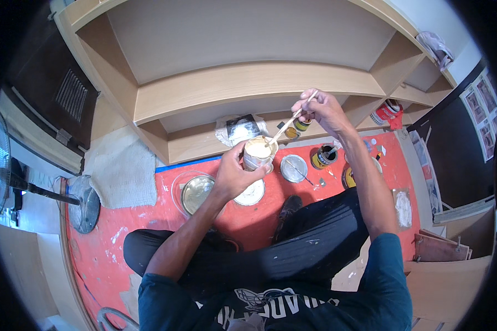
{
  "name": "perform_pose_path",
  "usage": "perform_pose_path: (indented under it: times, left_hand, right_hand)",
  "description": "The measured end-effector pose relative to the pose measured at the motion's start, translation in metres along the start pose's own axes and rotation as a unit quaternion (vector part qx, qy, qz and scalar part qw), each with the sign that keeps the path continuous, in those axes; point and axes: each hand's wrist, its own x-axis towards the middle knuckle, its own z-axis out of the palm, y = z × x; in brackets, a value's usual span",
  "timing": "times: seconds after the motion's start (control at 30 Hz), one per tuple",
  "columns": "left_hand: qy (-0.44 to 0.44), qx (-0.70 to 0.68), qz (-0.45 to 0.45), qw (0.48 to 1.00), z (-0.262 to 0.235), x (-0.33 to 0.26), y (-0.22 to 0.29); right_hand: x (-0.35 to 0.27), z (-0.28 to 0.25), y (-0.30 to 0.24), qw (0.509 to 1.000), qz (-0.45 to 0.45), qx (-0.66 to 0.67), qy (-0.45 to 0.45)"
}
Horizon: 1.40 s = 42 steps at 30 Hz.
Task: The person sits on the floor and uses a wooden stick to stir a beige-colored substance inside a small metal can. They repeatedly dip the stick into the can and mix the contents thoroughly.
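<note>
My left hand (234,174) is wrapped round a small paint-smeared can (252,163) and holds it upright above the red floor covering. Cream-coloured paint (255,147) shows inside its rim. Raised to the right, my right hand (324,110) pinches a thin pale wooden stick (290,123). The stick slants down to the left, its lower end in the can's mouth; whether that end has bristles I cannot tell. Below the can lies a round white lid (250,193). A silver lid (294,167) with a thin brush (302,174) across it sits to the right.
A wooden shelf unit (259,80) spans the far side. On the red floor covering (107,254) stand a metal tin (197,194) at left and an open dark can (322,159) at right. A fan (83,204) stands far left, near a pale cloth (124,171).
</note>
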Motion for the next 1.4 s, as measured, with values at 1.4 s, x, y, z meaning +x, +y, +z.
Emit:
perform_pose_path:
  times: [1.4]
  left_hand:
    - [0.099, 0.208, 0.153, 0.961, -0.009, 0.004, 0.002]
  right_hand:
    - [-0.038, 0.093, -0.033, 0.875, -0.248, -0.415, -0.017]
